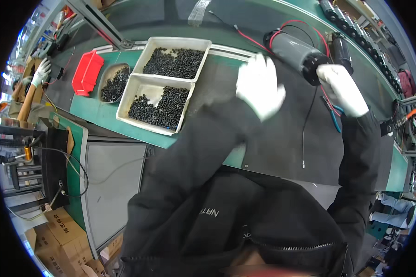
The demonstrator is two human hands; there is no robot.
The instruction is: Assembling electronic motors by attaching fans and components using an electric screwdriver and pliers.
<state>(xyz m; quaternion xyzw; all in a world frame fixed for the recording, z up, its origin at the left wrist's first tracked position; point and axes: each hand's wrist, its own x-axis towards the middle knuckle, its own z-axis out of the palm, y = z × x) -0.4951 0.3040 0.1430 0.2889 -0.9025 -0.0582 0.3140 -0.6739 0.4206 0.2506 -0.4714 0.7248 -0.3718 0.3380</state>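
Both my hands wear white gloves. My left hand [260,87] is above the dark mat, palm down with fingers stretched out, holding nothing and slightly blurred. It is left of a grey cylindrical motor [293,51] with black end caps, which lies slanted on the bench. Against the motor's near end cap [313,68] my right hand [342,90] is closed; what its fingers hold is hidden. Red, green and black wires [326,44] loop over the motor, and a red lead shows below the right hand. Blue-handled pliers [335,121] lie partly beside my right forearm.
Two white trays [193,82] hold small black parts. Left of them stand a bowl [115,83] of black rings and a red bin [87,73]. A dark cylinder [341,53] stands behind my right hand. A thin black cable [304,138] crosses the mat. Another person's gloved hand [42,71] is far left.
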